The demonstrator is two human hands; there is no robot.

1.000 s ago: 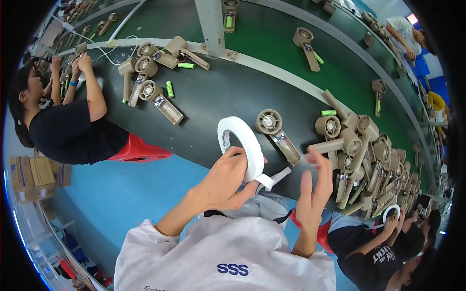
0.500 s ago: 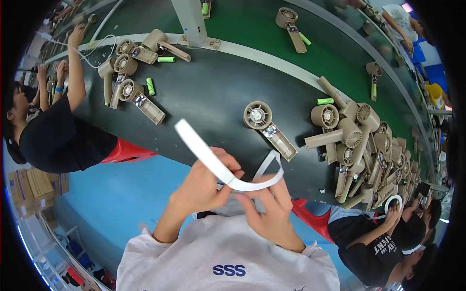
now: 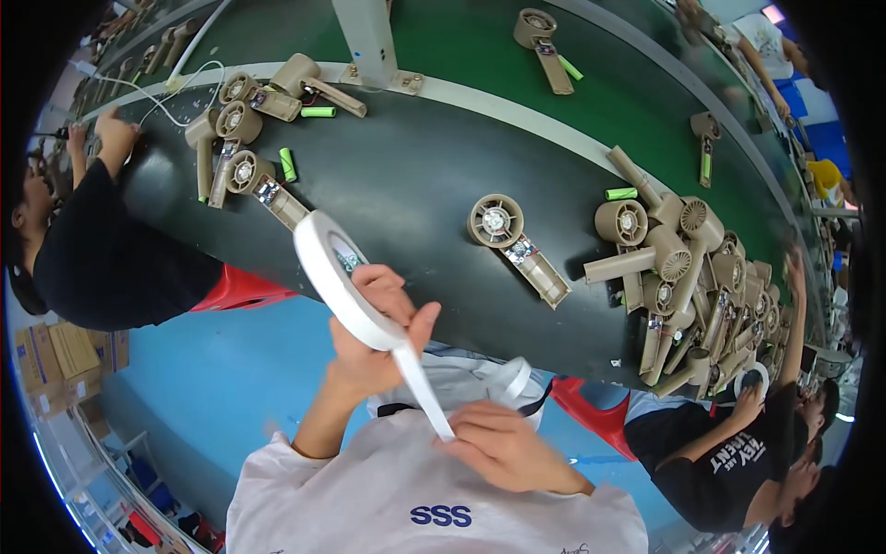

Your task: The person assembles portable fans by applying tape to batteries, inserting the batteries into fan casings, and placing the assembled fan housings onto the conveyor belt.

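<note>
A roll of white tape [image 3: 325, 277] is held up in my left hand [image 3: 365, 355], whose fingers pass through its core. From the roll a white strip [image 3: 423, 392] runs down to my right hand [image 3: 503, 450], which pinches it between thumb and fingers. Behind the right hand, a loose curl of tape [image 3: 510, 379] stands out near my waist. On the dark bench [image 3: 406, 166] beyond my hands lies a beige handheld fan [image 3: 498, 222], its handle uncovered and a small circuit board showing. Neither hand touches it.
Beige fans and green cylindrical cells [image 3: 288, 165] lie at the left; a large heap of fans [image 3: 669, 254] fills the right. Beyond the pale rail [image 3: 498, 109], more fans rest on a green belt [image 3: 461, 46]. People sit at both sides; one at the right holds a tape roll [image 3: 752, 380].
The roll has turned and now shows its core. My right hand has moved down and nearer to me, with the strip drawn between both hands.
</note>
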